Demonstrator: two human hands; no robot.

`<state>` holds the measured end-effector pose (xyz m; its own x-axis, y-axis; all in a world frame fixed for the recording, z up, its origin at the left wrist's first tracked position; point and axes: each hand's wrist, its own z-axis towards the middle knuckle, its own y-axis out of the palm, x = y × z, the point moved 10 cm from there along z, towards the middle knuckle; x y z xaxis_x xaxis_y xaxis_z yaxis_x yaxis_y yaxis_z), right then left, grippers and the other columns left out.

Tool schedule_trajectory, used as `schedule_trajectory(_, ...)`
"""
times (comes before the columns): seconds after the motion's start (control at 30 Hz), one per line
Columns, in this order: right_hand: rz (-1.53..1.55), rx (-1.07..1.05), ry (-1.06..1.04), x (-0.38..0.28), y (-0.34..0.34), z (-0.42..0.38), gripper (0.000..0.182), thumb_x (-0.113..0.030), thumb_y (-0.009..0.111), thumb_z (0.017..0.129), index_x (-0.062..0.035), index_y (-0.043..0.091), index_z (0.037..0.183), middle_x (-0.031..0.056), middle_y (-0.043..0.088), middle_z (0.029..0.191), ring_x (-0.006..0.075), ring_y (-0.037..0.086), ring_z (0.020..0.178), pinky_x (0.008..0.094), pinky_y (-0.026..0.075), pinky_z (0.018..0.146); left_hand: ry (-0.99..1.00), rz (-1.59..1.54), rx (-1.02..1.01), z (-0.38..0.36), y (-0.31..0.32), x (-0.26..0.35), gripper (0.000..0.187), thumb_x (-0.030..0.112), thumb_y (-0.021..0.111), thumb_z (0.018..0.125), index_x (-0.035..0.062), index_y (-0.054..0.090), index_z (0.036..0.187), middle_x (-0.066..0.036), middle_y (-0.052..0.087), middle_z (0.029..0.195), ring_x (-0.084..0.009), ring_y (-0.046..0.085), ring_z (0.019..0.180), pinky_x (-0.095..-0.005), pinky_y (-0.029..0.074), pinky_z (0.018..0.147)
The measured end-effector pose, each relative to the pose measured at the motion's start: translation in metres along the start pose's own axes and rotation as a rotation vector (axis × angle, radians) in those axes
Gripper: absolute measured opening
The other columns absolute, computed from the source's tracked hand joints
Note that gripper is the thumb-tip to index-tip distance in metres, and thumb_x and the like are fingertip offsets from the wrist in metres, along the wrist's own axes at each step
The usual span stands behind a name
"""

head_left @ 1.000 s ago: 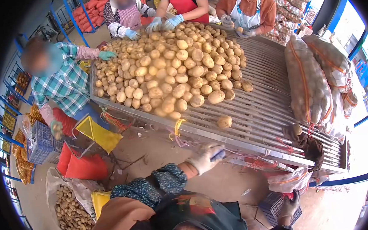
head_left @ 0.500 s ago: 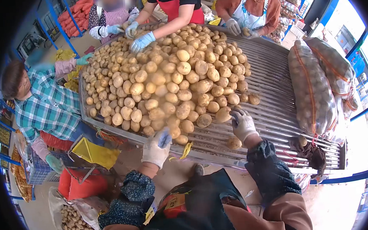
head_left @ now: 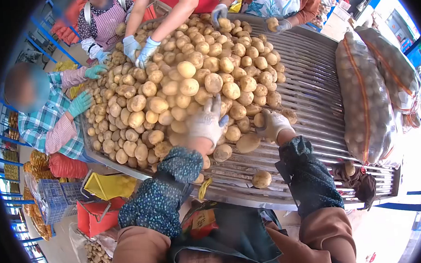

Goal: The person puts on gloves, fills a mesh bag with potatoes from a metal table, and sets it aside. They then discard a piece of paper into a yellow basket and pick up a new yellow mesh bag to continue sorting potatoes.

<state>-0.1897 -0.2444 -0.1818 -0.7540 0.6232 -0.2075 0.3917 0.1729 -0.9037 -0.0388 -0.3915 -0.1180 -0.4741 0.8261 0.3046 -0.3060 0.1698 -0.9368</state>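
Note:
A big heap of potatoes (head_left: 158, 104) covers the left and middle of a slatted metal table (head_left: 313, 84). My left hand (head_left: 207, 122), in a whitish glove, reaches onto the heap's near side, its fingers spread over the potatoes. To its right, my gloved right hand (head_left: 273, 125) rests at the heap's edge with thumb and fingers around a potato (head_left: 259, 120). One loose potato (head_left: 261, 179) lies on the slats nearer to me, and a yellow strip (head_left: 205, 188) hangs at the table's near edge.
Co-workers' gloved hands (head_left: 140, 50) work at the heap's far and left sides. Full mesh sacks (head_left: 365, 98) lie at the table's right end, near a dark cloth (head_left: 356, 183). A yellow container (head_left: 110, 186) and a blue crate (head_left: 60, 198) stand at lower left.
Both my hands have moved forward; the left went up onto the heap and the right closed around a potato. Across the table, a co-worker has lifted potatoes.

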Motion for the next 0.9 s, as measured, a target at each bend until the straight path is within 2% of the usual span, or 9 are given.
schedule_trajectory(0.17,1.929,0.224,0.017,0.039,0.017,-0.052,0.058,-0.013,0.073,0.085,-0.0023,0.049,0.136,0.008,0.065,0.118,0.026,0.065,0.11,0.0395,0.057,0.088,0.149,0.095,-0.167,0.034,0.043,-0.009,0.05,0.039,0.062,0.094,0.0117,0.055,0.135,-0.015,0.056,0.134,-0.0357,0.061,0.108,-0.045,0.053,0.09)
schedule_trajectory(0.23,2.092,0.168,-0.034,0.031,0.015,-0.076,0.054,-0.008,0.07,0.088,-0.0023,0.047,0.137,0.01,0.063,0.118,0.0255,0.065,0.11,0.0427,0.058,0.088,0.078,-0.156,-0.229,0.037,0.032,-0.019,0.061,0.043,0.059,0.096,0.0055,0.047,0.142,-0.018,0.057,0.132,-0.0368,0.06,0.112,-0.0446,0.051,0.095)
schedule_trajectory(0.3,1.857,0.195,0.081,0.038,0.032,-0.087,0.045,-0.015,0.069,0.091,-0.0004,0.053,0.13,0.0095,0.065,0.114,0.0267,0.065,0.108,0.0454,0.058,0.087,0.037,-0.34,-0.142,0.023,0.003,-0.03,0.046,0.037,0.061,0.095,0.0066,0.057,0.129,-0.015,0.062,0.123,-0.0323,0.063,0.109,-0.0428,0.054,0.09)
schedule_trajectory(0.33,1.882,0.058,0.277,0.031,0.045,-0.093,0.031,-0.027,0.067,0.095,-0.006,0.064,0.117,0.0084,0.065,0.117,0.026,0.065,0.109,0.0404,0.057,0.082,-0.205,-1.097,-0.312,0.009,0.015,-0.047,0.045,0.034,0.062,0.095,0.0051,0.057,0.129,-0.014,0.062,0.123,-0.031,0.063,0.109,-0.0437,0.055,0.09)
schedule_trajectory(0.37,1.518,0.065,0.38,0.027,0.052,-0.088,0.03,-0.027,0.068,0.094,-0.0067,0.066,0.116,0.0082,0.067,0.11,0.024,0.066,0.104,0.0392,0.057,0.081,-0.468,-1.844,-0.476,-0.01,0.029,-0.044,0.043,0.031,0.062,0.095,0.0035,0.057,0.129,-0.014,0.063,0.122,-0.0296,0.063,0.11,-0.0446,0.055,0.09)
schedule_trajectory(0.47,-0.009,0.243,-0.01,-0.057,0.002,-0.079,0.051,-0.015,0.072,0.081,-0.0117,0.06,0.13,0.0124,0.06,0.124,0.0288,0.06,0.117,0.0445,0.055,0.089,-0.659,-2.25,-0.622,-0.046,0.033,-0.04,0.04,0.025,0.063,0.095,0.0025,0.057,0.128,-0.013,0.061,0.125,-0.0284,0.063,0.111,-0.0472,0.057,0.089)
schedule_trajectory(0.57,-0.199,-0.094,0.179,-0.072,0.048,-0.046,0.057,-0.012,0.068,0.081,-0.009,0.051,0.135,0.0183,0.053,0.131,0.0387,0.057,0.119,0.0485,0.055,0.087,-0.612,-1.947,-0.57,-0.067,0.054,-0.05,0.035,0.022,0.059,0.098,-0.0011,0.059,0.124,-0.015,0.064,0.12,-0.031,0.065,0.107,-0.0449,0.058,0.085)
schedule_trajectory(0.8,-0.34,-0.004,0.166,-0.07,0.055,-0.031,0.035,-0.017,0.059,0.091,-0.0076,0.057,0.125,0.0149,0.058,0.12,0.0348,0.065,0.106,0.0499,0.055,0.076,-0.433,-1.855,-0.868,-0.084,0.077,-0.025,0.034,0.018,0.059,0.098,-0.0036,0.061,0.123,-0.015,0.068,0.104,-0.0257,0.068,0.096,-0.0404,0.059,0.077)
schedule_trajectory(0.9,-0.287,0.077,0.054,-0.062,0.021,-0.05,0.048,-0.02,0.07,0.086,-0.0067,0.056,0.129,0.0132,0.062,0.118,0.0255,0.068,0.098,0.0389,0.057,0.074,-0.463,-1.999,-0.964,-0.096,0.098,-0.015,0.037,0.016,0.06,0.096,-0.0051,0.059,0.127,-0.014,0.068,0.101,-0.0265,0.069,0.092,-0.041,0.06,0.08)
